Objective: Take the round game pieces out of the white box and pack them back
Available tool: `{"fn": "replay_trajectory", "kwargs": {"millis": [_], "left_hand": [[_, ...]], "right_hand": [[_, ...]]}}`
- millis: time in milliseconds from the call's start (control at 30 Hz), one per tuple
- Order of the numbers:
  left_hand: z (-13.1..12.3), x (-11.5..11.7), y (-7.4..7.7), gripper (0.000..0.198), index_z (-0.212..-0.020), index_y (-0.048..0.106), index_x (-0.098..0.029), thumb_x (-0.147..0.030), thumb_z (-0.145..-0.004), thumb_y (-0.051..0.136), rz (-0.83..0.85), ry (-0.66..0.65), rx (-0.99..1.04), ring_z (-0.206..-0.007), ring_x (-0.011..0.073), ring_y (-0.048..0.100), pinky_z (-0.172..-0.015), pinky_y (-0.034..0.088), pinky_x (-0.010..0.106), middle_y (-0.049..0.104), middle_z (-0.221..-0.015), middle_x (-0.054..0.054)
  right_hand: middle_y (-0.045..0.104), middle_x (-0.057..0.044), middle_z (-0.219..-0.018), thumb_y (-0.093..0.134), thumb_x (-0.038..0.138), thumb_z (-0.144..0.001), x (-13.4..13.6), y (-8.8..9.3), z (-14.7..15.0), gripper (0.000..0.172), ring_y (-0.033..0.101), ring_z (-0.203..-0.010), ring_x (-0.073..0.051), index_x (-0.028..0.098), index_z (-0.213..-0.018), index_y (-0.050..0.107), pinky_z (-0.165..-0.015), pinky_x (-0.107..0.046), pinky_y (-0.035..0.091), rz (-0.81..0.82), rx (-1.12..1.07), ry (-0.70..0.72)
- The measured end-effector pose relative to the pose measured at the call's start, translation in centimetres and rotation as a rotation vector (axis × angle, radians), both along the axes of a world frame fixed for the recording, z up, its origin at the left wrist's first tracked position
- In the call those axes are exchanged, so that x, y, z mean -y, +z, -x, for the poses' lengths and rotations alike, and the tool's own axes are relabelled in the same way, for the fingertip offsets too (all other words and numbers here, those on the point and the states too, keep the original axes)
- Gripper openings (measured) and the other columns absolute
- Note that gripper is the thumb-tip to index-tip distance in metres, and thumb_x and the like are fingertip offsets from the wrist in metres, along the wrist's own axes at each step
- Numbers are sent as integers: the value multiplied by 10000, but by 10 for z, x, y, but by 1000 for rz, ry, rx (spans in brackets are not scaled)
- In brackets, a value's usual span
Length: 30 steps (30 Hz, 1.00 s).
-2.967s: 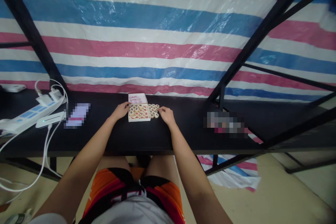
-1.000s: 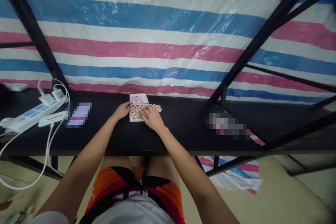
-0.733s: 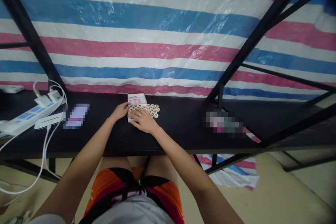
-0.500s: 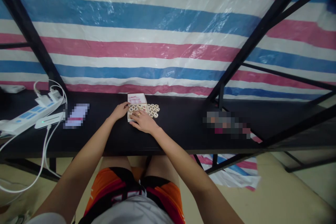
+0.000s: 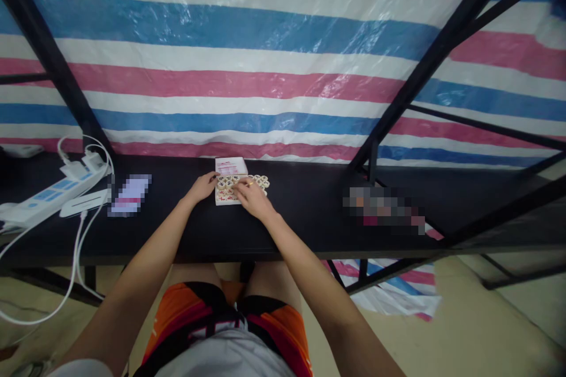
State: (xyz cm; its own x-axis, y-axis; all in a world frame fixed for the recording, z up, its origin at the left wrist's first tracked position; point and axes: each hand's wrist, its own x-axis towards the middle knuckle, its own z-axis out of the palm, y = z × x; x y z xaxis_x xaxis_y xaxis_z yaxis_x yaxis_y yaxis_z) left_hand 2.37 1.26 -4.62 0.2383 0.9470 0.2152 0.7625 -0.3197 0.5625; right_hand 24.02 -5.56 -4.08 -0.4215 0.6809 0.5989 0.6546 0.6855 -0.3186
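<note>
A small white box (image 5: 227,201) lies open on the black desk, with round Chinese chess pieces (image 5: 227,183) in rows inside it. Black-marked pieces fill the upper part, red-marked ones the lower. My left hand (image 5: 204,186) rests at the box's left side, fingers loosely stretched and fingertips touching its upper left corner. Over the right part of the box is my right hand (image 5: 253,197), wearing a ring; its bent fingers close on a Chinese chess piece, mostly hidden under them. Loose pieces (image 5: 264,180) lie on the desk right of the box, partly covered by this hand.
The box's lid (image 5: 230,166) lies behind it, with red print. To the left are a blurred phone-like item (image 5: 130,195), a white device (image 5: 84,203) and a power strip (image 5: 57,194) with cables. A pixelated object (image 5: 382,209) lies right, near the black metal frame (image 5: 407,82).
My right hand has moved right and slightly up across the box, uncovering red-marked pieces at the lower left. My left hand stays in place.
</note>
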Motion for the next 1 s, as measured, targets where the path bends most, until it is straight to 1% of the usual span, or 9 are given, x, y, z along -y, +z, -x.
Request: {"fn": "replay_trajectory", "kwargs": {"millis": [33, 100, 200, 267, 333, 433, 567, 833, 1000], "left_hand": [[0, 0, 1, 397, -1195, 604, -166, -318, -868, 438, 1, -1, -3, -798, 187, 626, -768, 452, 271, 688, -897, 64], [-1, 2, 2, 396, -1196, 604, -161, -311, -870, 438, 4, -1, -2, -812, 191, 627, -779, 451, 272, 688, -903, 69], [-2, 4, 4, 389, -1193, 608, -158, -294, -872, 434, 5, 3, 1, -826, 194, 627, -785, 447, 274, 688, -917, 77], [-2, 5, 4, 384, -1190, 609, -163, -294, -873, 436, 6, 3, 3, -824, 194, 627, -779, 445, 272, 689, -922, 77], [-2, 5, 4, 381, -1187, 610, -166, -300, -875, 437, 7, 2, 4, -820, 194, 627, -774, 443, 272, 688, -922, 74], [-2, 5, 5, 382, -1190, 608, -166, -305, -878, 438, 10, 4, 0, -813, 194, 626, -769, 441, 271, 686, -910, 71], [-3, 5, 4, 377, -1185, 613, -160, -299, -876, 446, 14, 13, -4, -815, 197, 625, -761, 439, 269, 684, -910, 77], [-2, 3, 3, 372, -1180, 610, -172, -304, -873, 446, 13, 12, -3, -794, 191, 611, -743, 430, 271, 680, -896, 65], [-2, 2, 1, 368, -1173, 614, -172, -302, -872, 447, 6, 7, 0, -784, 190, 609, -728, 427, 270, 676, -884, 64]], "right_hand": [[554, -94, -1056, 420, 235, -914, -3, 0, -9, 261, 530, -1001, -200, 202, -1042, 645, -933, -336, 418, 8, -69, -63], [553, -95, -1053, 404, 204, -888, -9, -1, -31, 275, 545, -978, -192, 194, -1032, 637, -917, -316, 425, 31, -202, -237], [565, -104, -1038, 425, 202, -837, -17, -4, -63, 300, 554, -952, -199, 164, -1077, 602, -894, -315, 427, 111, -323, -560], [579, -95, -1010, 475, 214, -795, -18, -7, -77, 319, 568, -904, -204, 163, -1086, 595, -839, -313, 441, 228, -339, -739], [596, -88, -989, 511, 222, -771, -18, -9, -84, 266, 579, -881, -203, 178, -1005, 630, -807, -303, 442, 340, -295, -820], [631, -78, -956, 525, 255, -777, -15, -8, -83, 184, 593, -851, -204, 203, -890, 661, -770, -294, 438, 441, -232, -835], [670, -66, -897, 491, 282, -810, -14, -6, -77, 209, 607, -822, -197, 218, -898, 670, -754, -278, 431, 479, -251, -822], [704, -47, -918, 468, 254, -826, -18, -7, -73, 242, 633, -880, -195, 242, -932, 685, -789, -262, 437, 466, -204, -728], [710, -42, -906, 475, 257, -827, -20, -9, -72, 247, 639, -867, -191, 240, -935, 697, -789, -258, 445, 440, -192, -686]]}}
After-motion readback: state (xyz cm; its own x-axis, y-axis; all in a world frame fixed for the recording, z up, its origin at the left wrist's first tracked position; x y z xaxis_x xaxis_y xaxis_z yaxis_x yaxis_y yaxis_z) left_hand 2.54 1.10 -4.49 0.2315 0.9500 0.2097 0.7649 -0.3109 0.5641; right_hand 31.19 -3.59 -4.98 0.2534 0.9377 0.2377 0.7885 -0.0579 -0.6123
